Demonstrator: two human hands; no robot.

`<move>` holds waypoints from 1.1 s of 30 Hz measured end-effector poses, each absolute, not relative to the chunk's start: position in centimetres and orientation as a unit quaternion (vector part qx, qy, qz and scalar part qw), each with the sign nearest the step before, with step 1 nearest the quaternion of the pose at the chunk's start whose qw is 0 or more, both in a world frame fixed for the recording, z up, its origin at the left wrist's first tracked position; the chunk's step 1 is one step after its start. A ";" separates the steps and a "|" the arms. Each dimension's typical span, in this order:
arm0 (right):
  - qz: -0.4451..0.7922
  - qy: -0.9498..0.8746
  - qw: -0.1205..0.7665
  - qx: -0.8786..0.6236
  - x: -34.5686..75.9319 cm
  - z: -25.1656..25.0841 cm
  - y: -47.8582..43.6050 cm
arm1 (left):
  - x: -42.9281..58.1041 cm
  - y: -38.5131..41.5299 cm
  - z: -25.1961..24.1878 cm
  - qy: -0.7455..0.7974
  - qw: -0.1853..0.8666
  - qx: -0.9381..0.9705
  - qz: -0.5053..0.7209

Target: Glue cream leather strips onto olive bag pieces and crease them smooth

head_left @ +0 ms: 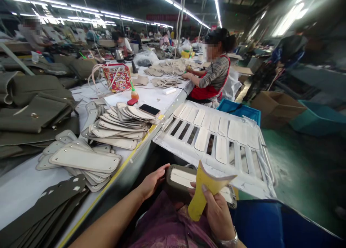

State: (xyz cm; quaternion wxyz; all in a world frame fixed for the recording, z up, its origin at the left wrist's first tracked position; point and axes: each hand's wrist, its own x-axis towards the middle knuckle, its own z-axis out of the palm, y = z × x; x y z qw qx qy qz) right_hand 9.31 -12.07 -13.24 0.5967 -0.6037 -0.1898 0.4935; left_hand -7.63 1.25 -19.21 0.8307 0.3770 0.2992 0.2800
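Observation:
On my lap lies a long dark olive piece (173, 186) with rounded ends and a white strip along its middle. My left hand (152, 183) rests against its left end, fingers stretched out. A bent yellow sheet (201, 194) stands over the piece, pinched between the thumb and fingers of my right hand (217, 208). It covers the middle of the olive piece. Left of me, white panels with metal studs (85, 158) are stacked on the table (16, 190), near dark olive strips (51, 201).
Right of the table, a white slatted rack (183, 156) carries pale panels. A phone (149, 110) lies on stacked panels by an orange bottle (134, 94). A co-worker (216, 73) sits ahead. A blue bin (259, 222) stands at my right, cardboard boxes (275, 107) farther off.

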 end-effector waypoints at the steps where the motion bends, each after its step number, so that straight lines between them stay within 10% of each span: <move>1: 0.487 -0.190 0.612 -0.592 9.3 -13.0 -11.4 | -7.9 0.6 -19.4 0.289 0.839 0.362 0.285; 9: 0.482 -0.220 0.728 -0.434 4.9 -12.5 -2.3 | -7.7 0.0 -19.5 0.287 0.812 0.403 0.309; 21: 0.320 -0.466 0.573 -0.593 2.6 -15.1 0.0 | -6.8 0.8 -19.1 0.345 0.710 0.526 0.318; 33: 0.361 -0.254 0.568 -0.694 22.4 -9.6 -9.1 | -7.1 2.1 -18.1 0.373 0.663 0.604 0.239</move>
